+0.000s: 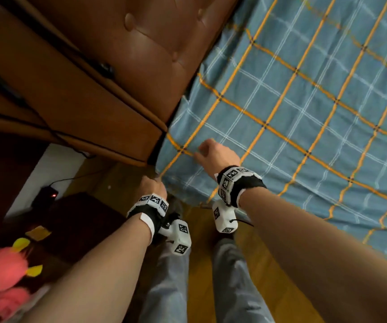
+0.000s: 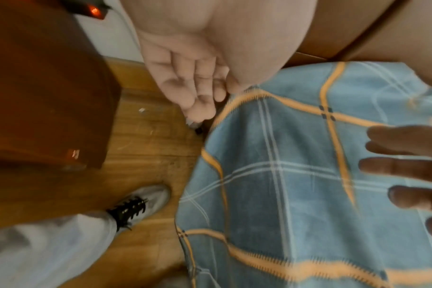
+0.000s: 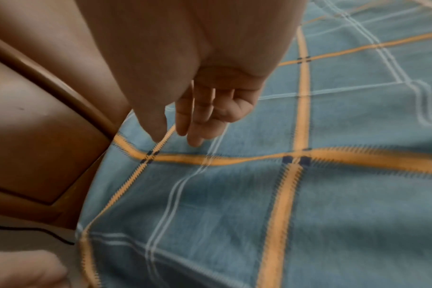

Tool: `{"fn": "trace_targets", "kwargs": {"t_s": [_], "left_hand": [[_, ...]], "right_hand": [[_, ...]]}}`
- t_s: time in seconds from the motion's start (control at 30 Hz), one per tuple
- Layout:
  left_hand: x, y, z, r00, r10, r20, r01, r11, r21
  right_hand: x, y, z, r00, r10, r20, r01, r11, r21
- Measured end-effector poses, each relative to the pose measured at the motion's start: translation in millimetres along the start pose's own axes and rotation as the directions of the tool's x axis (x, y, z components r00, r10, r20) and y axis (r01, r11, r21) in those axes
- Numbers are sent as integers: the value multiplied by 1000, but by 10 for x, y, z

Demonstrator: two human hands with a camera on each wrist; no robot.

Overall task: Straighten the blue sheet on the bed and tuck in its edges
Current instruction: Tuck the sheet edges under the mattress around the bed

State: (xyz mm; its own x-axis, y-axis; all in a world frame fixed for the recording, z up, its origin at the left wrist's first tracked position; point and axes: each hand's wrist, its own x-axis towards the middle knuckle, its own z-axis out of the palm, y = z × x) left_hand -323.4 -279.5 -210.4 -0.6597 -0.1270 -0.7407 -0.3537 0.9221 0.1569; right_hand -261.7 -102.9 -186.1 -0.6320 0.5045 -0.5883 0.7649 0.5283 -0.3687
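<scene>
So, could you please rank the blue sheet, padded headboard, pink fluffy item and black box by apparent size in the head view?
1. blue sheet
2. padded headboard
3. pink fluffy item, cut off by the frame and nearer the camera
4. black box

Blue sheet (image 1: 304, 113), orange grid with thin white checks. Beside the sheet, brown headboard (image 1: 164, 43), amber wood floor (image 1: 199, 276).
</scene>
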Motion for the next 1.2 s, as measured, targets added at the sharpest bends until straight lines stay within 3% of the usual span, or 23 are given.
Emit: {"fn": "trace_targets", "kwargs": {"t_s": [0.07, 0.13, 0.23, 0.33, 0.47, 0.6, 0.73, 0.77, 0.83, 0.9, 1.0, 1.2], "left_hand": [[-8, 5, 34, 1000, 12, -2, -12, 995, -99], [-39, 62, 39, 993, 115, 8, -113, 983, -147], [-14, 117, 46, 958, 283, 52, -266, 939, -216], [106, 103, 100, 915, 394, 89, -368, 904, -219], [226, 88, 136, 923, 370, 105, -334, 906, -259], [292, 89, 183, 928, 369, 48, -333, 882, -335], [220, 142, 158, 923, 384, 24, -353, 870, -344], [205, 164, 124, 935, 353, 23, -326, 885, -333], [214, 165, 88, 961, 278, 12, -261, 917, -303], [245, 146, 98, 987, 154, 54, -130, 942, -308], [209, 144, 139, 989, -10, 146, 67, 918, -391], [321, 119, 264, 961, -83, 265, 234, 757, -610]], "right_hand": [[32, 27, -35, 1000, -14, -22, 14, 1000, 4], [83, 25, -76, 996, -66, -60, 65, 998, -23], [264, -89, -112, 946, -282, -159, 247, 946, -211], [535, -317, -117, 887, -462, -9, 418, 809, -414], [879, -442, -52, 874, -462, 148, 454, 671, -586], [1108, -633, -36, 859, -432, 276, 496, 561, -663], [1127, -743, -160, 824, -417, 383, 566, 627, -536], [1067, -700, -205, 820, -467, 332, 573, 678, -461], [878, -526, -273, 854, -510, 100, 515, 803, -300], [706, -297, -284, 892, -443, -86, 417, 882, -221], [581, 6, -202, 931, -347, -114, 322, 927, -191], [537, 103, -48, 934, -310, -178, 295, 950, -107]]}}
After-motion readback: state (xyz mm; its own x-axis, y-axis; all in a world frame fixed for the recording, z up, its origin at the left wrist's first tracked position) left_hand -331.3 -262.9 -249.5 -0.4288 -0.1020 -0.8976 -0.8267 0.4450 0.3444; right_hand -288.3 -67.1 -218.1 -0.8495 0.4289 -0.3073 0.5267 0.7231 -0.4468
